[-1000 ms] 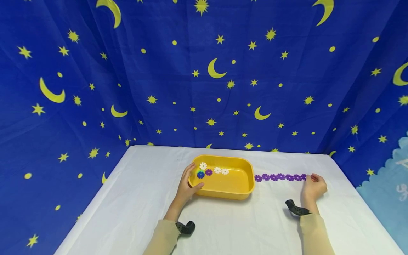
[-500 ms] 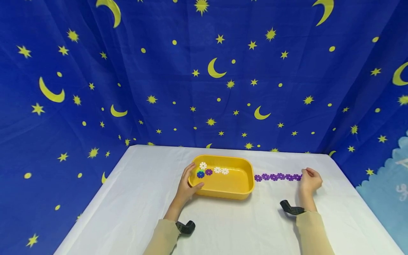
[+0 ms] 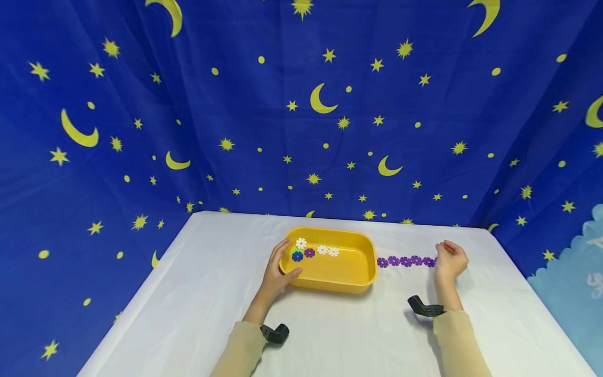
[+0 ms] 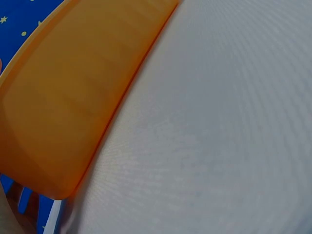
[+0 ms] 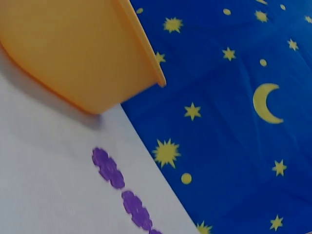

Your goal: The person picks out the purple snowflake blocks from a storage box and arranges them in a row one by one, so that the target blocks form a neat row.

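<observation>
My left hand (image 3: 275,273) holds the left end of a yellow plastic tray (image 3: 363,260), thumb at the front rim and fingers along the left side. Inside lie several flower-shaped plastic discs: white discs (image 3: 322,250), a purple disc (image 3: 309,253) and a blue disc (image 3: 297,256) overlapping a green one. To the right of the tray, a row of purple flower-shaped discs (image 3: 406,261) runs along the table. My right hand (image 3: 451,262) is over the row's right end and hides part of it. Its fingers are loosely curled, with nothing visible at the fingertips.
A white cloth covers the table (image 3: 339,330). Blue curtains (image 3: 264,120) with yellow moons and stars stand behind it and at the sides. Each wrist carries a black camera mount, one on the left (image 3: 275,334) and one on the right (image 3: 425,307).
My right hand has moved left and slightly away from me along the purple row, from its right end. My left hand and the tray have kept their places.
</observation>
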The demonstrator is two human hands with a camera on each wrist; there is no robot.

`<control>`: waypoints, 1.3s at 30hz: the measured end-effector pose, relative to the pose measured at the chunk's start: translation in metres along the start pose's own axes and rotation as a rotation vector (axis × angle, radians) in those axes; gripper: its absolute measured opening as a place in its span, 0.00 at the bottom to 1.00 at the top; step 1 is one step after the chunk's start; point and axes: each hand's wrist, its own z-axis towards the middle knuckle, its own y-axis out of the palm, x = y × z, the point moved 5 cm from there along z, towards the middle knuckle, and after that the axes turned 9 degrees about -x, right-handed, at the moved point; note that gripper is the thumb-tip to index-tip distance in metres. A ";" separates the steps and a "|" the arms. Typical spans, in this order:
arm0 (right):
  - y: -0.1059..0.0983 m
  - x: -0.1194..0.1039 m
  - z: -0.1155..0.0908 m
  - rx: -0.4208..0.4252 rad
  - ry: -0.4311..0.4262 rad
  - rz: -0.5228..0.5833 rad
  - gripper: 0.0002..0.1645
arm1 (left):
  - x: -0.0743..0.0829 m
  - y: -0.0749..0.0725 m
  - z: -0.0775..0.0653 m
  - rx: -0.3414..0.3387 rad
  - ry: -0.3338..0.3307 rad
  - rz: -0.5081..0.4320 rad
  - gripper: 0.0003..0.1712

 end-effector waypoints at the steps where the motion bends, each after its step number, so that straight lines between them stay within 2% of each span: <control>1: 0.002 -0.002 -0.001 -0.007 -0.010 -0.005 0.14 | 0.000 0.000 0.000 -0.001 0.002 0.001 0.43; 7: 0.011 -0.011 -0.008 -0.050 -0.042 -0.019 0.10 | 0.000 -0.001 0.000 -0.002 -0.001 -0.004 0.44; 11: 0.018 -0.017 -0.014 -0.080 -0.071 0.012 0.08 | -0.001 -0.001 -0.001 0.000 -0.011 -0.006 0.43; 19: 0.038 -0.031 -0.029 -0.200 -0.092 -0.016 0.09 | 0.000 -0.003 -0.003 0.004 0.002 0.004 0.43; 24: 0.048 -0.038 -0.040 -0.262 -0.102 -0.042 0.14 | 0.000 -0.002 -0.002 -0.006 0.019 0.001 0.43; 39: 0.078 -0.036 -0.065 -0.345 -0.165 -0.080 0.15 | -0.002 -0.001 0.000 -0.013 -0.011 -0.013 0.44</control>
